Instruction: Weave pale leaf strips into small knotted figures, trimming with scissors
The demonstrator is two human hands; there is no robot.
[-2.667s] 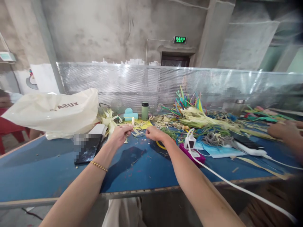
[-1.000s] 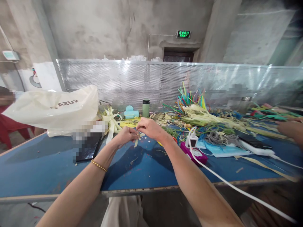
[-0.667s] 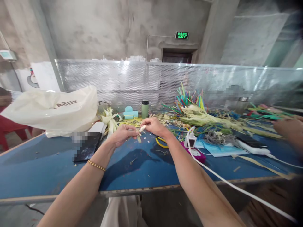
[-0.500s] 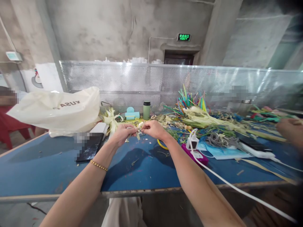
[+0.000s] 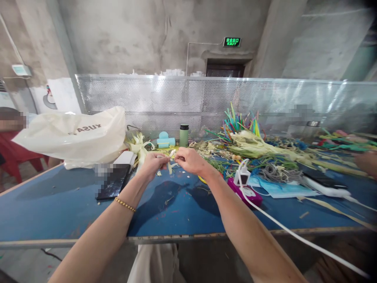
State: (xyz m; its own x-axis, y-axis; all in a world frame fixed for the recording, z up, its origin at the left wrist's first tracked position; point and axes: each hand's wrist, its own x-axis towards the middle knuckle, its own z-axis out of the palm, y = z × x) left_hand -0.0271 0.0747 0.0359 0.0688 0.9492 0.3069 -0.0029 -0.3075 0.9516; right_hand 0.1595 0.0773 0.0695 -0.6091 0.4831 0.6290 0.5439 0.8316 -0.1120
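In the head view my left hand (image 5: 154,163), below a gold bead bracelet (image 5: 125,204), is closed in a pinch on a thin pale corn husk strip (image 5: 170,168). Its loose end hangs below the fingertips. Close beside it, my right hand (image 5: 189,160) is curled, with thumb and finger pressed together at the same small pale piece. How the strip runs between the fingers is too small to make out. Both hands are just above the blue table (image 5: 171,224). Behind my left hand lies a bunch of pale husks (image 5: 138,146).
A white plastic bag (image 5: 73,137) and a dark tablet (image 5: 113,182) lie left. At the back stands a green bottle (image 5: 183,136). Rightward are a husk bundle (image 5: 250,144), grey cord (image 5: 269,173), a purple power socket (image 5: 253,196) with a white cable, and another person's hand (image 5: 366,162).
My hands stay close together over the same spot, with the right fingers slightly lower and nearer the strip. The view has shifted a little. The other person's hand has moved farther right.
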